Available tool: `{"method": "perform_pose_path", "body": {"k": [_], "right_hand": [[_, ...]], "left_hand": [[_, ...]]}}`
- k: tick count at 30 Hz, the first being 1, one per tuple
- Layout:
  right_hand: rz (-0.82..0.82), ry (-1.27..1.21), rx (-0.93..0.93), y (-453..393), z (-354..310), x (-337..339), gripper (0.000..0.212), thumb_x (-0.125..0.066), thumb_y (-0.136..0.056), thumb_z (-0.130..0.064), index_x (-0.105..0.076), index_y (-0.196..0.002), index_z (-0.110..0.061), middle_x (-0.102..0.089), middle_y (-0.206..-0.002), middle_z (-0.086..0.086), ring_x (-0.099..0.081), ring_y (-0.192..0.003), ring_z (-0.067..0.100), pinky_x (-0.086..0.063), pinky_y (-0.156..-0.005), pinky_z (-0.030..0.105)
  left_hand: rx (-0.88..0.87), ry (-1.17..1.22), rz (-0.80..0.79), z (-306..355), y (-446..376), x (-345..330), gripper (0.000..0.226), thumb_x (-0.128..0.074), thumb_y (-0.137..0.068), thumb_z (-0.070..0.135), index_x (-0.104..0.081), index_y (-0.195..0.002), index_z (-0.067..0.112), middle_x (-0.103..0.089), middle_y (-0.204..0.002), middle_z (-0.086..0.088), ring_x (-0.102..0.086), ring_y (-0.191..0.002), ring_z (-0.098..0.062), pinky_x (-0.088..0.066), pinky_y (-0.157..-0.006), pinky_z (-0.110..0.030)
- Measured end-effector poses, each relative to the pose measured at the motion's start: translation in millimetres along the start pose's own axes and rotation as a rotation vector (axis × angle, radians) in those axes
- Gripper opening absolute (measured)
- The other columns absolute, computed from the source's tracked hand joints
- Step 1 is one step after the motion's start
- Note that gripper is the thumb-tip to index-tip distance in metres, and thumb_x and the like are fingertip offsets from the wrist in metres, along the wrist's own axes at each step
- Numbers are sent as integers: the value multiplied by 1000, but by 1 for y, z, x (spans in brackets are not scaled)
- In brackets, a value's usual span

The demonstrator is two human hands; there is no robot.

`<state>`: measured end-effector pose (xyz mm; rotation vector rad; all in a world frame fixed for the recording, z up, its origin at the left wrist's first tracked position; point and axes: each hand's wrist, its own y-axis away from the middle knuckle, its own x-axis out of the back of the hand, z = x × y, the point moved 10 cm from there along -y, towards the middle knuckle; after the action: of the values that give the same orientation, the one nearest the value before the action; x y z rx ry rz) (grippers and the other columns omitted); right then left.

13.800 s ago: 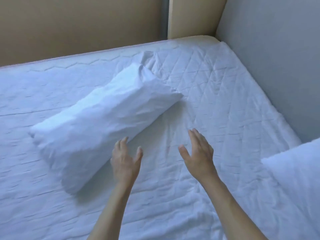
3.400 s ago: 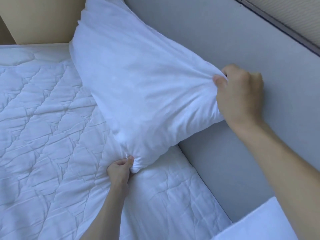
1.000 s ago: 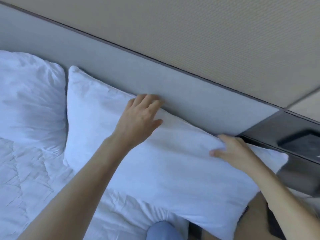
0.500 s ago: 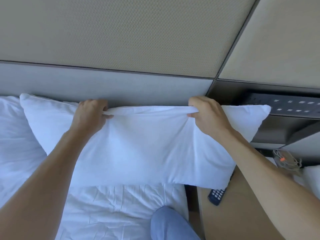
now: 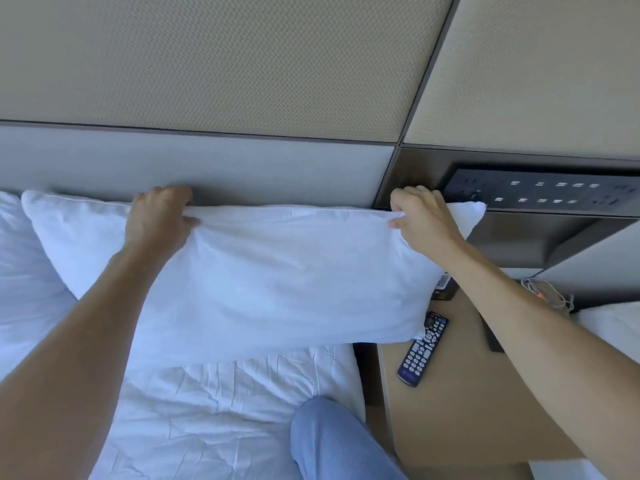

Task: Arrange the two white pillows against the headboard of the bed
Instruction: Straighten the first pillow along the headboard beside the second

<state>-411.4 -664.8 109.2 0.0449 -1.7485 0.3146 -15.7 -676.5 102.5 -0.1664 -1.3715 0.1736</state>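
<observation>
A white pillow (image 5: 277, 278) stands on its long edge against the grey padded headboard (image 5: 242, 168). My left hand (image 5: 157, 216) pinches its top edge left of the middle. My right hand (image 5: 420, 216) grips the same edge close to the right corner. The pillow's right end hangs past the mattress side, over the nightstand. A second white pillow (image 5: 20, 258) leans on the headboard at the far left, partly tucked behind the first and cut off by the frame edge.
The white quilted mattress (image 5: 225, 410) lies below the pillows. A wooden nightstand (image 5: 460, 393) to the right carries a black remote (image 5: 422, 348) and a coiled cable (image 5: 547, 292). A dark switch panel (image 5: 540, 195) is set in the wall. A knee in blue trousers (image 5: 332, 441) rests on the bed.
Both hands went from resting on the pillow to pinching its top edge, then spread slightly further apart. The pillow now stands more upright against the headboard.
</observation>
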Motion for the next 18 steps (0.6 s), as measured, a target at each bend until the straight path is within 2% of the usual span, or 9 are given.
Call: {"method": "perform_pose_path", "body": {"k": [3,7,9,12,14,16,18], "right_hand": [[156,-65,-47,0,1,22,39,-63,-73,14,-38,-71,-15,-45,-69,-1,-42,-71,25,-34,-67,36],[102,-23,11,2,-3,4,41,-72,-76,5,-38,-73,-17,-45,-72,-3,-40,-72,21,-35,-68,37],[86,-40,9,1,3,2,32,-73,-80,-4,-44,-75,-17,-50,-77,-2,-46,-77,23,-38,-74,40],[125,-108,-22,4,12,8,10,-68,-84,-14,-58,-84,-13,-60,-88,1,-51,-87,26,-39,-83,41],[274,-226,-161,21,35,16,10,-66,-84,-16,-64,-93,-12,-64,-98,0,-51,-93,23,-39,-87,37],[480,-456,-395,55,82,18,18,-64,-84,-18,-65,-100,-10,-62,-102,1,-50,-95,19,-38,-87,28],[607,-664,-613,84,128,3,26,-66,-82,-24,-63,-104,-9,-61,-106,7,-55,-98,25,-45,-88,31]], "left_hand": [[66,56,60,-10,-2,13,26,-83,-77,11,-68,-92,-3,-71,-90,-31,-64,-87,-52,-48,-78,-50],[23,77,2,10,5,4,28,-82,-79,17,-71,-101,2,-72,-103,-26,-64,-98,-48,-46,-83,-49],[-55,125,-25,38,5,-3,35,-82,-80,23,-71,-108,6,-72,-111,-21,-64,-104,-44,-45,-86,-48],[-168,212,-52,87,7,-16,38,-83,-79,28,-71,-108,8,-75,-109,-19,-68,-102,-41,-49,-87,-46],[-227,283,-68,118,10,-25,37,-83,-78,29,-71,-107,9,-76,-105,-17,-69,-98,-39,-53,-84,-46],[-265,337,-89,146,12,-33,33,-81,-80,31,-71,-106,13,-76,-102,-11,-69,-95,-35,-52,-82,-43],[-279,339,-96,165,13,-41,24,-76,-84,31,-71,-103,16,-76,-99,-9,-67,-93,-35,-50,-77,-40]]}}
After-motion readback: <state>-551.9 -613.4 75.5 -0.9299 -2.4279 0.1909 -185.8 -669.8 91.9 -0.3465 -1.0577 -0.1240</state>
